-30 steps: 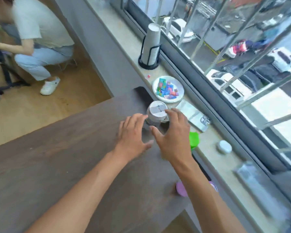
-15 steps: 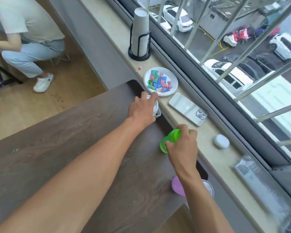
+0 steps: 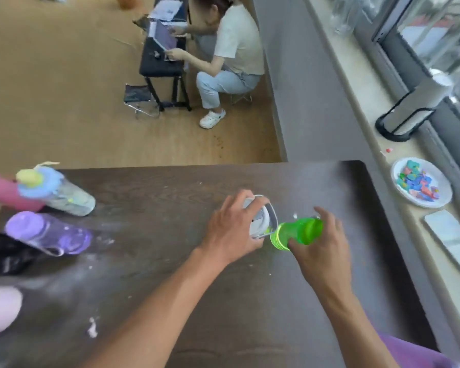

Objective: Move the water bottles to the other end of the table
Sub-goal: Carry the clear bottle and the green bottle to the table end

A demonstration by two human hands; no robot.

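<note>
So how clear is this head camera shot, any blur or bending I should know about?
Head view: motion blur smears the left side, where the purple bottle and blue-lidded bottle streak; the left hand on the white bottle and the right hand on the green bottle stay fairly sharp; wide-angle distortion tilts the windowsill; the table shows pale glare.

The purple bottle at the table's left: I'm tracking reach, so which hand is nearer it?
Left. The left hand, gripping the white bottle, lies right of the purple bottle; the right hand, holding the green bottle, is farther right.
</note>
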